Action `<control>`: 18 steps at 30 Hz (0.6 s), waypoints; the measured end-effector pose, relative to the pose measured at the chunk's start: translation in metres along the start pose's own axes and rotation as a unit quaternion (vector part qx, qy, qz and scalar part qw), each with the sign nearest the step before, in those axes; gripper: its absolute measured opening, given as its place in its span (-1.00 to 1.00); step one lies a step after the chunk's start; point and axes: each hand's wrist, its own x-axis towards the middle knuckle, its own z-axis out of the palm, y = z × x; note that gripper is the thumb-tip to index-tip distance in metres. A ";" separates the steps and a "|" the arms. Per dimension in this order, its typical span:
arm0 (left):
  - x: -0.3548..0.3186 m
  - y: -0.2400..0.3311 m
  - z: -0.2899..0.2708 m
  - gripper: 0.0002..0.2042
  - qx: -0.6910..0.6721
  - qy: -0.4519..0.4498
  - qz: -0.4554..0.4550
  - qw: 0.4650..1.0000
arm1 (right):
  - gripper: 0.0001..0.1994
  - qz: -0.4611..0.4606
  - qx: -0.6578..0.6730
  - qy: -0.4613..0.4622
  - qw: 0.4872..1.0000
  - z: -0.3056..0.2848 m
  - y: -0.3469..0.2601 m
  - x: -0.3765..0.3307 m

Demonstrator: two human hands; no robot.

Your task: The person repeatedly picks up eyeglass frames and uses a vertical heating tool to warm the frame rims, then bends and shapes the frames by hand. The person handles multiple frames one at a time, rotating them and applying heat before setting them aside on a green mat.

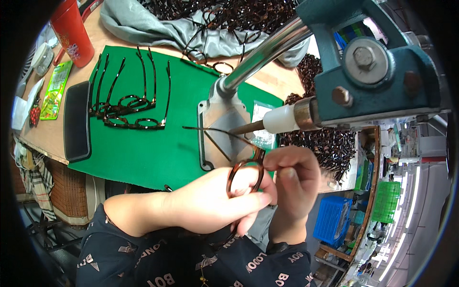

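My left hand [215,196] is closed around the front of a brown tortoiseshell eyeglass frame [231,181], with the thumb and fingers about its rims. One temple of it reaches up and left over the metal base plate [204,155] of a bench press. Beside the hinge corner, my right hand [299,179] has its fingers curled in, the fingertips close to or touching the frame. Whatever small thing may sit between those fingertips is too small to make out. The press's rod [248,127], set in a white sleeve [281,118], points toward the plate just above my hands.
The teal press head [330,79] and steel post [267,50] stand above right. Several eyeglass frames [138,125] lie on the green mat [143,170], beside a black phone [77,122]. A red cup [72,36] stands far left. Piled frames [327,150] flank the press; a blue crate [331,217] is lower right.
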 end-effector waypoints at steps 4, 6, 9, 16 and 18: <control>0.019 0.023 -0.002 -0.78 0.048 0.044 0.024 0.998 | -0.91 -0.071 -0.070 0.079 0.992 -0.009 -0.016 -0.004; 0.028 0.026 -0.002 -0.72 0.044 0.066 0.023 0.997 | -0.94 -0.099 -0.093 0.108 0.985 -0.013 -0.021 -0.004; 0.037 0.031 -0.001 -0.69 0.033 0.072 0.021 0.997 | -0.93 -0.167 -0.126 0.120 0.970 -0.021 -0.030 0.000; 0.052 0.024 0.003 -0.65 -0.002 0.042 0.031 0.999 | -0.76 -0.351 -0.250 0.077 0.899 -0.049 -0.104 0.018; 0.053 0.020 0.003 -0.65 -0.018 0.041 0.038 0.998 | -0.63 -0.415 -0.228 0.117 0.873 -0.037 -0.135 0.036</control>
